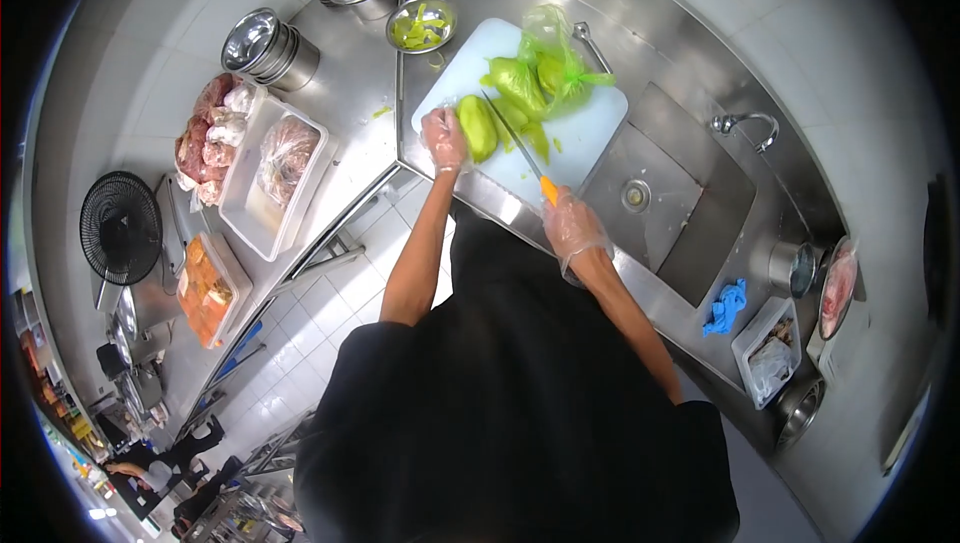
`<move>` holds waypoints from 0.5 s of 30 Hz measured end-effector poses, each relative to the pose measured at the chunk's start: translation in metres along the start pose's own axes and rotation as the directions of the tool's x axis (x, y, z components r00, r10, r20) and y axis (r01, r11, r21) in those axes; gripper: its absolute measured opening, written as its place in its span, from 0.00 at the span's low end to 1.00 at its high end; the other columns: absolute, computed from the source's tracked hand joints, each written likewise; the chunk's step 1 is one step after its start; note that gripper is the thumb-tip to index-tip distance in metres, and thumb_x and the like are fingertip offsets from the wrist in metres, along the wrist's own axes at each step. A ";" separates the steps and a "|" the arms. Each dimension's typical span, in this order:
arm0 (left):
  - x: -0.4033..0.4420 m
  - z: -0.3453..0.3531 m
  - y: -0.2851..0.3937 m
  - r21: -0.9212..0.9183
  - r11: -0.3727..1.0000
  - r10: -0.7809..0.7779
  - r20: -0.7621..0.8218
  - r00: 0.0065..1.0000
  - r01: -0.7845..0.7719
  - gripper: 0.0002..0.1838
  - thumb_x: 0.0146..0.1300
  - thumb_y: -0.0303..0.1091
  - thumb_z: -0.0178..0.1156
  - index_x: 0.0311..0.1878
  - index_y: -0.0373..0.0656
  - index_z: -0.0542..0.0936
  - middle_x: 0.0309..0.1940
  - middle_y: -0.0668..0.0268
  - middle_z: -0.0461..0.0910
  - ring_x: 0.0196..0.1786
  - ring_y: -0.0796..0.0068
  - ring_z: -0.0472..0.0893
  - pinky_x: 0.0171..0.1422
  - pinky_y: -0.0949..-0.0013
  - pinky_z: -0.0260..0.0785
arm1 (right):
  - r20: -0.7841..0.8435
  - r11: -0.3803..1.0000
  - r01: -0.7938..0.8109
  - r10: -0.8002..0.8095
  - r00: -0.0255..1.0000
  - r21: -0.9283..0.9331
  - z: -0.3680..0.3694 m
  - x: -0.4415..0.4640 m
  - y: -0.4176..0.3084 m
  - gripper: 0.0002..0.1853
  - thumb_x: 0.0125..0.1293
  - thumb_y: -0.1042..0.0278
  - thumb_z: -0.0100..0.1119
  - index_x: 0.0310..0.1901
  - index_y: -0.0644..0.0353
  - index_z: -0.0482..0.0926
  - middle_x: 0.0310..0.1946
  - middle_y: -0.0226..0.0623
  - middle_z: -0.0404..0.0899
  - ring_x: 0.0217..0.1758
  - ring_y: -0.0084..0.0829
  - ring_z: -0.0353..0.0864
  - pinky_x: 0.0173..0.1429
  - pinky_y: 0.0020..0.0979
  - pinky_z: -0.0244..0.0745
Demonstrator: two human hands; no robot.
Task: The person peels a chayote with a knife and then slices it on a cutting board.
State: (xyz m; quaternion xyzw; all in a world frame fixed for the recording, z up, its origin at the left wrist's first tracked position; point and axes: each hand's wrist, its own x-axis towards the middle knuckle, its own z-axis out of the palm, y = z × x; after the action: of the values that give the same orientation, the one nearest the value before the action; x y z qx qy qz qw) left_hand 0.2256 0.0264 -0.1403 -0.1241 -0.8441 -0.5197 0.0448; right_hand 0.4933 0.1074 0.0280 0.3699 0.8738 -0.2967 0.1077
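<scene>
On the white cutting board [480, 53], my left hand [445, 140], in a clear plastic glove, grips the left side of a pale green oval fruit [477, 128] that looks like a green mango. My gloved right hand [577, 230] is closed round the orange handle of a knife [532, 165]. Its long blade points up and left, just right of the fruit, over several green pieces [535, 140]. Farther back lies a thin green plastic bag [548, 38] with more green fruit [515, 81] in and beside it.
A steel bowl [400, 41] with green peelings stands left of the board. To the right is a sink [650, 143] with a faucet [745, 128]. A plastic tub [312, 188] with bagged meat, stacked steel containers [293, 65] and a blue cloth [726, 307] sit on the counters.
</scene>
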 end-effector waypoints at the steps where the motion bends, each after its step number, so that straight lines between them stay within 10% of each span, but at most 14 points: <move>1: -0.006 -0.002 0.003 -0.008 1.000 0.005 0.006 1.000 -0.005 0.16 0.72 0.41 0.62 0.46 0.34 0.83 0.42 0.45 0.80 0.48 0.46 0.80 0.57 0.48 0.70 | 0.018 1.000 -0.004 0.004 1.000 0.014 -0.006 0.002 -0.008 0.18 0.80 0.55 0.48 0.56 0.65 0.69 0.37 0.65 0.85 0.44 0.67 0.84 0.49 0.62 0.77; 15: -0.028 -0.041 0.030 -0.142 0.976 -0.135 0.198 0.971 0.165 0.15 0.74 0.39 0.64 0.50 0.36 0.81 0.43 0.54 0.83 0.46 0.62 0.82 0.55 0.59 0.74 | 0.231 0.994 -0.070 0.088 0.969 -0.086 -0.024 0.014 -0.091 0.18 0.81 0.61 0.44 0.58 0.68 0.68 0.47 0.63 0.86 0.52 0.61 0.87 0.58 0.56 0.81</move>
State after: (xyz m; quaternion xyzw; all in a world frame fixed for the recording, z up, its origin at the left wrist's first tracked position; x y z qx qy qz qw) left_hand 0.2577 -0.0015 -0.1018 -0.1112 -0.8079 -0.5725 -0.0842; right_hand 0.4189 0.0800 0.0816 0.3625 0.8503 -0.2997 0.2360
